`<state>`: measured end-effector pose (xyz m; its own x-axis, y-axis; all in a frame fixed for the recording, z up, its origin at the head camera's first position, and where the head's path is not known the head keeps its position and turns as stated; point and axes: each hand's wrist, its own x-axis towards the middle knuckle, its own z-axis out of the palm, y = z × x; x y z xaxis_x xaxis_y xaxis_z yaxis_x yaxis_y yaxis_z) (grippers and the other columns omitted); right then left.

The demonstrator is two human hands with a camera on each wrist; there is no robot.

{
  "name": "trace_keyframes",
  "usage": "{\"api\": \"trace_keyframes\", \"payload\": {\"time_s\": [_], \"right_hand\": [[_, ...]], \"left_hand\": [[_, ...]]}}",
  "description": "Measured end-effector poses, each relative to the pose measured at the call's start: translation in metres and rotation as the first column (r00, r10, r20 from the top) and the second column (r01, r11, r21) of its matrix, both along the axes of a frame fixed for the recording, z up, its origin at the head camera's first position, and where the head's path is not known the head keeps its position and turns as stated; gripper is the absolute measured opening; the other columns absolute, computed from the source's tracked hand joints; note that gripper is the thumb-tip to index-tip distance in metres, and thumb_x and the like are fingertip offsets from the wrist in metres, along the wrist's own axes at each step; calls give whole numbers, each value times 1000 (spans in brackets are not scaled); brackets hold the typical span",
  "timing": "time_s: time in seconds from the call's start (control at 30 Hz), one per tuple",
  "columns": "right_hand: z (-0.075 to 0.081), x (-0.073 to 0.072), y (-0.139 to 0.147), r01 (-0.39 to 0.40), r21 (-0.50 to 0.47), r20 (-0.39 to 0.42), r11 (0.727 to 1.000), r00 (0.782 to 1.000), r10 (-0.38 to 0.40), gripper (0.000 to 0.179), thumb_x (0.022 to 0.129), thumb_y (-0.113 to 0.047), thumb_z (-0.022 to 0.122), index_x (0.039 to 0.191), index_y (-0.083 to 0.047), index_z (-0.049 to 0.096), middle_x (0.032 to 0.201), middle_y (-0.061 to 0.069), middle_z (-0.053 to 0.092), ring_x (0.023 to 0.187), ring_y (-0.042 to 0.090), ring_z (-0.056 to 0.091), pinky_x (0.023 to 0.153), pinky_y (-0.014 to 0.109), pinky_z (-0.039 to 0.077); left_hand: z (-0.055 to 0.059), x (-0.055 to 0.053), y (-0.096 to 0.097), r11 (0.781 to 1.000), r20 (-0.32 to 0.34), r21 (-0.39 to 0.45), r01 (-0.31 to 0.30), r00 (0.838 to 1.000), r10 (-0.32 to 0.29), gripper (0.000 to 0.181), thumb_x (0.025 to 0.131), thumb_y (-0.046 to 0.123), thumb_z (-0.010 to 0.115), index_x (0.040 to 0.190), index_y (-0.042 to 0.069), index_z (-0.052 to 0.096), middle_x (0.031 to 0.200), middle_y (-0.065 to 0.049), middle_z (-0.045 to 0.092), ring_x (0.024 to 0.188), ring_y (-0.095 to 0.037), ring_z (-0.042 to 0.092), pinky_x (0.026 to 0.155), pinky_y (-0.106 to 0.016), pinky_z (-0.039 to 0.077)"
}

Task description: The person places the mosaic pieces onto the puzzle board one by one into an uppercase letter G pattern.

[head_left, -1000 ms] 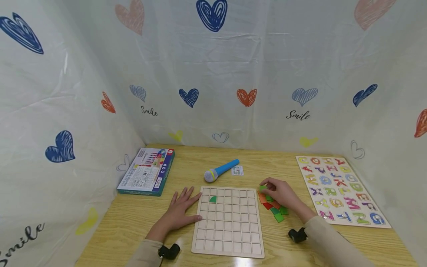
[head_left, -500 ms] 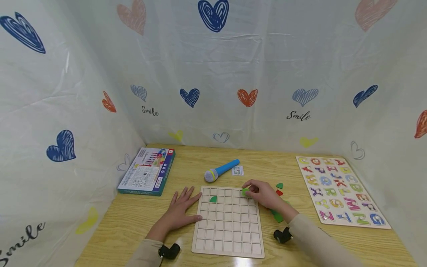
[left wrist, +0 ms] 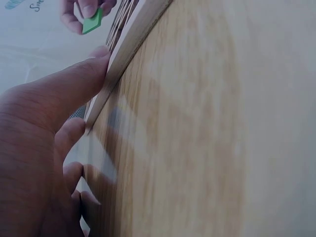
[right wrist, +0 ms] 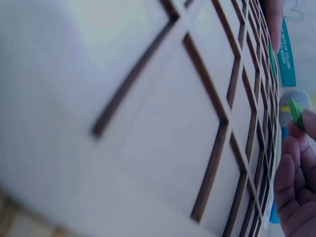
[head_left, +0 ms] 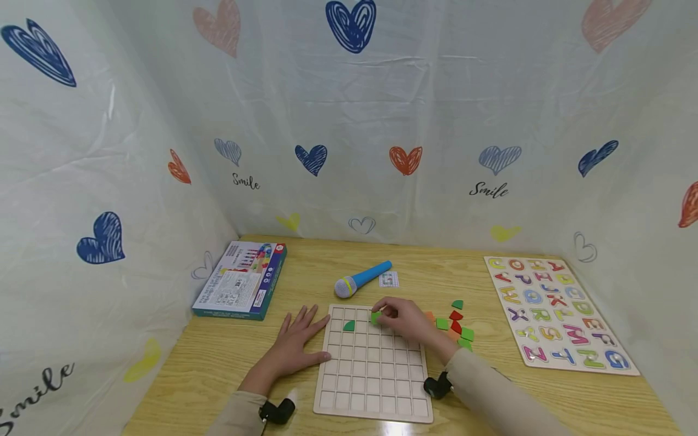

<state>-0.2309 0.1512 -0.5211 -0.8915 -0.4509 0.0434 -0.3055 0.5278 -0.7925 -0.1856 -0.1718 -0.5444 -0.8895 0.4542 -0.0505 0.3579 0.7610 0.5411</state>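
The relation that matters most is between a bright green, flat, roughly square tile (head_left: 375, 318) and the dark green quarter-round piece (head_left: 349, 326) set near the far left corner of a pale wooden grid board (head_left: 372, 385). The tile is over the board's far rows, midway between the side edges, to the right of that quarter-round and apart from it. It shows no clear long axis. The right hand (head_left: 400, 318) pinches it between thumb and fingertips, reaching in across the board's right edge; the wrist views suggest the tile is tilted and raised, though its exact height over the cells is hard to judge.

The left hand (head_left: 297, 345) lies spread on the wooden tabletop (head_left: 305, 260) beside the board's left edge, fingers extended, thumb touching that edge; its index fingertip is close to the quarter-round.

Against the frame half a second ago, the right hand and tile have shifted left from the board's far right corner toward the middle. More of the loose green, orange and red pieces (head_left: 442, 324) beyond the right edge now show. The left hand and quarter-round have not moved noticeably.
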Motion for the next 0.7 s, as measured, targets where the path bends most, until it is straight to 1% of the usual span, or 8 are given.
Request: {"api": "trace_keyframes", "payload": {"time_s": [0.17, 0.27, 0.43, 0.7], "right_hand": [[-2, -1, -7, -18, -22, 8, 1000, 1000, 18, 14, 99, -19, 68, 112, -20, 73, 89, -7, 66, 74, 9, 60, 66, 27, 52], [-4, -1, -10, -18, -18, 13, 1000, 1000, 18, 13, 99, -21, 69, 112, -21, 72, 88, -9, 66, 74, 8, 60, 67, 26, 52], [-5, 1, -18, -38, -18, 20, 999, 999, 39, 14, 98, -21, 70, 112, -19, 72, 87, -9, 65, 75, 9, 59, 68, 26, 51], [-3, 4, -32, -55, 83, -7, 995, 998, 56, 9, 99, -21, 69, 108, -21, 70, 80, -11, 62, 70, 7, 55, 65, 25, 48]], "left_hand": [[-1, 0, 0, 1000, -3, -1, -2, 1000, 2, 84, 89, 64, 66, 160, 28, 37, 170, -10, 16, 156, -35, 3, 122, -58, -7], [-1, 0, 0, 1000, -4, -1, 0, 1000, 0, 84, 89, 64, 66, 160, 28, 37, 170, -10, 17, 156, -35, 3, 122, -59, -7], [0, 0, 0, 1000, -8, -4, -4, 1000, 4, 84, 89, 65, 66, 159, 28, 38, 169, -10, 17, 156, -35, 4, 122, -59, -7], [1, 1, 1, 1000, -9, 0, -8, 1000, 8, 83, 89, 64, 66, 159, 28, 39, 169, -11, 18, 156, -36, 5, 122, -59, -7]]}}
